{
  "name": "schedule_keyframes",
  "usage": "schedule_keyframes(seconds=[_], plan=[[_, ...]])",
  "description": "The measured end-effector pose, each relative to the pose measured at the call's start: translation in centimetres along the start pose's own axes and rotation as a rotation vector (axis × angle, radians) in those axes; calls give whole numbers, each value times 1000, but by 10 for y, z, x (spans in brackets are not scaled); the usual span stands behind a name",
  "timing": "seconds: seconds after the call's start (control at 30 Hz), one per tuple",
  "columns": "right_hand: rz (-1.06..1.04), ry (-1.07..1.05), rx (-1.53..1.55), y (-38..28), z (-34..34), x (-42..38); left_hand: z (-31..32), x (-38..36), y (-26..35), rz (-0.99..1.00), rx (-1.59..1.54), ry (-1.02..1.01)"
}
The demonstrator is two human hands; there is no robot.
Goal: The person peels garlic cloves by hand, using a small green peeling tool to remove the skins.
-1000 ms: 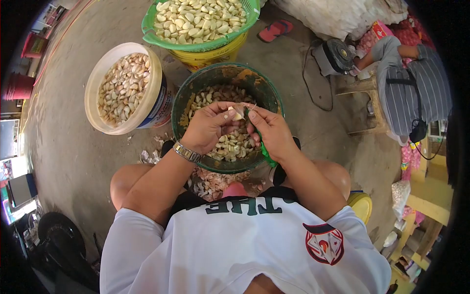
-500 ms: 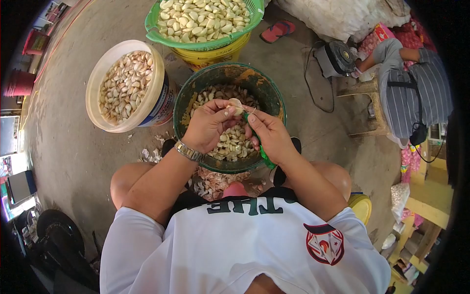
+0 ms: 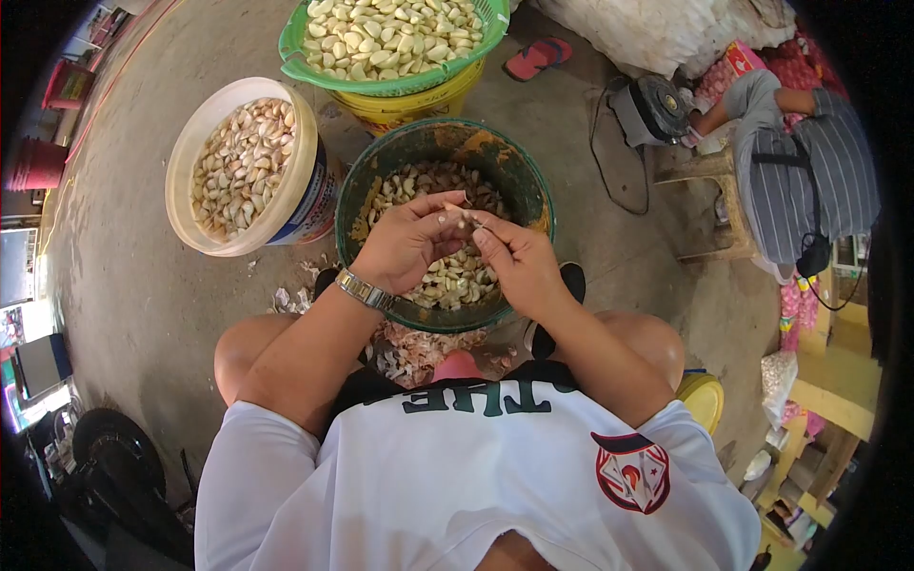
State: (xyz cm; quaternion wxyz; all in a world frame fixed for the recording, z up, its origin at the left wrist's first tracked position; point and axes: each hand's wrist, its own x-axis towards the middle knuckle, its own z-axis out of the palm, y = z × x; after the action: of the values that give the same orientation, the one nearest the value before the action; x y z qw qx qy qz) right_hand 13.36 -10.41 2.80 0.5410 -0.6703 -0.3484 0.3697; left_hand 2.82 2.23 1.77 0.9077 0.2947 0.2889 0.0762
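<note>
1. Dark green round tub [image 3: 481,143], deep, its inner wall rough with orange-brown patches. One such tub; the garlic cloves inside [image 3: 452,281], smooth, curved and cream to brownish, are too many to count.
2. White round plastic bucket [image 3: 178,181], one, thick-rimmed, heaped with cloves in dry, pinkish-tan skins [image 3: 246,167].
3. Green plastic colander [image 3: 290,62], one, set on one yellow plastic bucket [image 3: 409,109]; its peeled cloves [image 3: 390,38] are pale and glossy.
4. Thin, papery pinkish garlic skins [image 3: 419,357], loose and crumpled, on the concrete floor [image 3: 628,276] just below the tub.
5. Two hands, both above the tub. Left hand [image 3: 411,249], with one linked metal watch [image 3: 364,290] at the wrist, pinches one small pale clove [image 3: 453,207] between thumb and forefinger; fingers cover most of it.
6. Right hand [image 3: 522,262] curls inward, thumb close to forefinger, fingertips meeting the left's. Cannot tell whether it grips anything; the palm is hidden.
7. Pinched clove sits at the left fingertips, just beside the right's, over the tub's contents.
</note>
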Motion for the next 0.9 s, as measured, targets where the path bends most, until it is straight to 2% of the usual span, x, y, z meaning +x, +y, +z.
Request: schedule_keyframes(seconds=[0.13, 0.33, 0.43, 0.53, 0.57, 0.63, 0.67, 0.77, 0.87, 0.9], plan=[[412, -23, 525, -10, -9, 0, -4, 2, -7, 105, -49, -93], [438, 28, 749, -21, -11, -6, -10, -4, -9, 138, -62, -124], [338, -100, 796, -24, -18, -11, -7, -9, -6, 142, -71, -36], [372, -400, 772, -35, -30, -20, -3, -15, -3, 160, -130, -82], [370, -627, 637, -27, -38, -20, -4, -16, -3, 151, -104, -52], [-16, -802, 71, -11, -21, -28, -11, -17, 0, 127, -53, 13], [-209, -867, -213, -7, -11, -35, -14, -18, 0, 139, -22, -17], [178, -920, -785, -15, 12, -60, -15, -20, 6, 176, 66, -126], [53, -916, -637, -23, -3, -46, -9, -23, 7, 162, 141, -153], [-115, -797, -483, -20, -7, -40, -7, -23, 5, 147, 160, -146]])
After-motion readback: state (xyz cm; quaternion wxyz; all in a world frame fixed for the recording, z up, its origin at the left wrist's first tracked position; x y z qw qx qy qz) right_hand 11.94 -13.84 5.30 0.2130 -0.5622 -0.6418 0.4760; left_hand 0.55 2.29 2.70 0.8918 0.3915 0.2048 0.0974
